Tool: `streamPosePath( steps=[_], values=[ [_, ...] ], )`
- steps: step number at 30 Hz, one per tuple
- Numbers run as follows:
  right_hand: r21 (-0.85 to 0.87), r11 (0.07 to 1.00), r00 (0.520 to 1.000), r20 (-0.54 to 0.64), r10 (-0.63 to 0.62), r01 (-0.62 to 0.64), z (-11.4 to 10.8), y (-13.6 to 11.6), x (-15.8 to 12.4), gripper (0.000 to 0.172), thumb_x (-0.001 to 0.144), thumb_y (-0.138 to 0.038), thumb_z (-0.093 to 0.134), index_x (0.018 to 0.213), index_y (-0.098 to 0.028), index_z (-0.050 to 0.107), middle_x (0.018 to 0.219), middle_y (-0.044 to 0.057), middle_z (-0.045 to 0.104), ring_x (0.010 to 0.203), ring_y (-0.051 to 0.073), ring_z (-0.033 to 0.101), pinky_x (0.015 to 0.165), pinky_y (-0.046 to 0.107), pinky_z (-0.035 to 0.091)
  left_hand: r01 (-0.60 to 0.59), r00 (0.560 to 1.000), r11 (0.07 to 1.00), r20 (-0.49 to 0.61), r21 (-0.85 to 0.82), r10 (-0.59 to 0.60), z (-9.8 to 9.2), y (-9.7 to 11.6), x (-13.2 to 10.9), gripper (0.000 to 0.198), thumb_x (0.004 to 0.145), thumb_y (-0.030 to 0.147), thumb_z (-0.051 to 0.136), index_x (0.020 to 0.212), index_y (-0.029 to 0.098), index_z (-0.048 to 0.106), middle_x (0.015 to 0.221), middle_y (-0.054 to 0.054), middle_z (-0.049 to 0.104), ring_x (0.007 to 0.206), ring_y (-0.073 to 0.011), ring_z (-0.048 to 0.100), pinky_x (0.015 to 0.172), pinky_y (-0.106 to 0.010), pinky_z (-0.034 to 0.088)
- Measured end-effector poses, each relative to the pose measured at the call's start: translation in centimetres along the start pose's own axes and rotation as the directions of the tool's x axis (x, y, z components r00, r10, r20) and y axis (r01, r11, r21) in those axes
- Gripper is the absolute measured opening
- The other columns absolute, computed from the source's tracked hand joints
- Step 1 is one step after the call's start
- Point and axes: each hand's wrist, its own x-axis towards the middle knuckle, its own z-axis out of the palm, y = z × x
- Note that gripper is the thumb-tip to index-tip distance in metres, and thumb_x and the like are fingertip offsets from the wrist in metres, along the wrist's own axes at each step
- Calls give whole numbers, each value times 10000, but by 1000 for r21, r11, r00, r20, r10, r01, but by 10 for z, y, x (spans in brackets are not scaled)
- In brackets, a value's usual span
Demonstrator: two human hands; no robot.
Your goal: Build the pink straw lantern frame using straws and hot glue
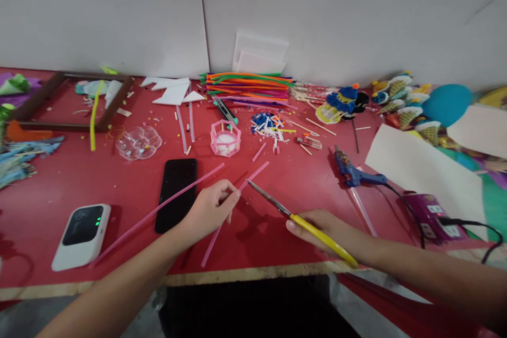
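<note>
Between the thumb and fingers of my left hand (216,202) is a thin pink straw (259,170), held slantwise over the red table. My right hand (322,229) grips yellow-handled scissors (273,200), whose blade tips meet the straw just beyond my left fingertips. Whether the blades are parted there is too small to tell. Another long pink straw (138,225) lies to the left, across a black phone (176,195). A short cut pink piece (259,152) rests farther back, near a small pink eight-sided frame (225,139) with a white base.
A blue glue gun (352,171) lies at right, its cord near a purple power socket box (431,216). A white device (82,236) sits at left. Behind are a box cutter (225,111), colourful pipe cleaners (249,87), paper scraps (267,125) and a brown frame (34,97).
</note>
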Motion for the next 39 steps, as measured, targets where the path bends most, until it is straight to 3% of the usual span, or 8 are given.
streamPosePath(
  steps=[21, 39],
  values=[
    [-6, 998, 997, 14, -69, 70, 1, -4, -1, 684, 819, -863, 320, 595, -218, 312, 627, -46, 241, 585, 103, 231, 516, 262, 194, 1, 1000, 999, -31, 44, 0, 3, 1, -1, 217, 939, 366, 457, 771, 231, 474, 428, 97, 513, 407, -113, 496, 458, -214, 351],
    [-23, 998, 998, 16, -54, 55, 2, 1, 0, 658, 845, -840, 316, 624, -221, 287, 657, -45, 229, 599, 105, 221, 526, 269, 176, -2, 1000, 999, -18, 53, 3, 3, 3, -1, 194, 920, 334, 473, 759, 227, 484, 418, 99, 491, 384, -103, 455, 442, -212, 317]
  ],
)
